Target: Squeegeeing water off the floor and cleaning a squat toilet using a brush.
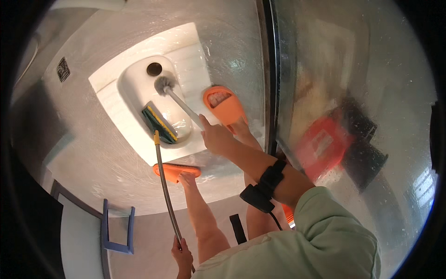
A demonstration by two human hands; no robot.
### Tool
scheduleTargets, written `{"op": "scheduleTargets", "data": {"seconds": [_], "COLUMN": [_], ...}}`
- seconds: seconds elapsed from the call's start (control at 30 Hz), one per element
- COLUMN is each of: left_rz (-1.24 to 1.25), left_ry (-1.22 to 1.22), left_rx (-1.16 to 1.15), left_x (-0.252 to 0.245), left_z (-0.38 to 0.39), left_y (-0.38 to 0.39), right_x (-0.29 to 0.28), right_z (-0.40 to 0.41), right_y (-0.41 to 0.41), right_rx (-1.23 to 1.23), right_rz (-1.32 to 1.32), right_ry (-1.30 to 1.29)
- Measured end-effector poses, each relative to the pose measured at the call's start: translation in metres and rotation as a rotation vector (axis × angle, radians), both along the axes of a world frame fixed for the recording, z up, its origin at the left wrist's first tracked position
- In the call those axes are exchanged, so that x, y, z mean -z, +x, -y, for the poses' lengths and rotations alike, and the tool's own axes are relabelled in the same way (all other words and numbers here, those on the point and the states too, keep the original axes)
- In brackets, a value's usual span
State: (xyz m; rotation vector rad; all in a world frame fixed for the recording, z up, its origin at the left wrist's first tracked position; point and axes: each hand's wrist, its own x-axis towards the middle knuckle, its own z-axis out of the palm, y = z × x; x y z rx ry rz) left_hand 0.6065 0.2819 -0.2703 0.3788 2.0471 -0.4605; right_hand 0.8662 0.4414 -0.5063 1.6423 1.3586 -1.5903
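My right hand (215, 137) grips the handle of a toilet brush (164, 85), whose grey round bristle head is over the basin of a white squat toilet (120, 127), just below its dark drain hole (154, 69). At the bottom, my left hand (182, 256) is closed around the long metal pole of a green and yellow floor brush (160, 125). That brush's head lies tilted inside the basin, left of the toilet brush's handle. The basin's surface shines with wet highlights.
My feet in orange slides (224, 104) stand beside the toilet on a wet grey floor. A square floor drain (63, 69) is at the left. On the right runs a dark-framed glass panel (273, 69), with a blurred red object (322, 146) seen through or in it. A blue frame (118, 247) stands lower left.
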Motion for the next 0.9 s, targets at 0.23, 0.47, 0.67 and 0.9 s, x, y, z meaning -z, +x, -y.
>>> {"op": "scheduleTargets", "data": {"seconds": [0.23,0.47,0.67,0.9], "left_rz": [-0.011,0.001,-0.002,0.005], "left_ry": [-0.019,-0.076,0.005,0.04], "left_rx": [0.138,0.11,0.242,0.16], "left_x": [0.002,0.002,0.016,0.021], "left_z": [-0.005,-0.011,-0.017,-0.003], "left_y": [0.001,0.008,0.016,0.007], "right_x": [-0.009,0.041,0.15,0.152], "right_z": [-0.041,-0.076,-0.121,-0.127], "right_y": [0.025,0.0,-0.017,-0.058], "right_rx": [1.007,0.16,0.03,0.117], "right_rz": [-0.435,-0.011,-0.109,-0.092], "right_ry": [-0.312,0.186,0.253,0.135]}}
